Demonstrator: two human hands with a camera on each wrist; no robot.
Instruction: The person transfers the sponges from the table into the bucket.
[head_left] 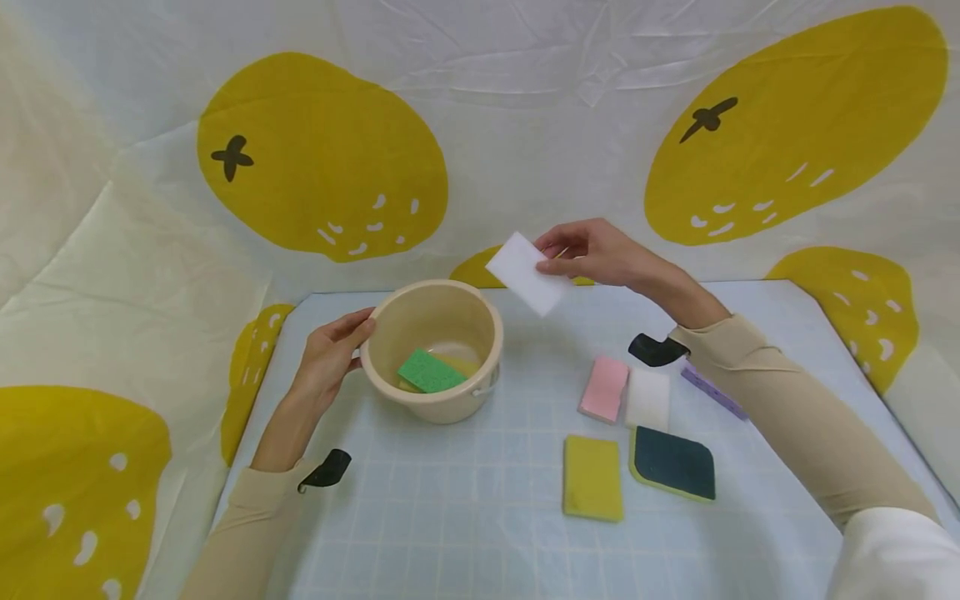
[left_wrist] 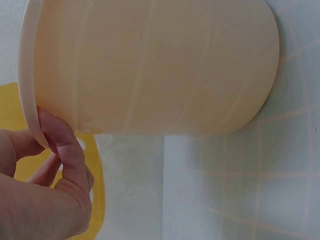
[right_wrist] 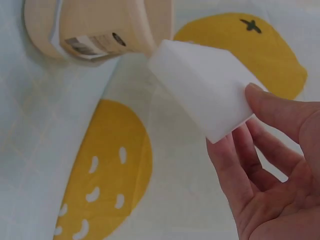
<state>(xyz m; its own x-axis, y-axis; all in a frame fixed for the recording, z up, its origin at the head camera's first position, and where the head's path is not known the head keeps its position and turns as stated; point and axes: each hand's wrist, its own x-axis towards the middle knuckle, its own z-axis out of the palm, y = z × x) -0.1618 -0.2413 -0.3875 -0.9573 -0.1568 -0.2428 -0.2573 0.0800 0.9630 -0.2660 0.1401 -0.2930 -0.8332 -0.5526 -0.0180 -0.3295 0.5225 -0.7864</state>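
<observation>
My left hand pinches the left rim of a beige bucket; in the left wrist view, thumb and fingers of that hand clasp the rim from both sides. Inside the bucket lies a green sponge, with a yellow one partly hidden beneath it. Up to the right of the bucket, my right hand holds a white sponge block in the air by one end. The right wrist view shows this white block between thumb and fingers, its far end in front of the bucket's rim.
Right of the bucket on the checked blue cloth lie a pink sponge, a white sponge, a yellow sponge, a dark green scouring sponge and a purple sponge partly behind the right sleeve. Fruit-printed fabric rises behind.
</observation>
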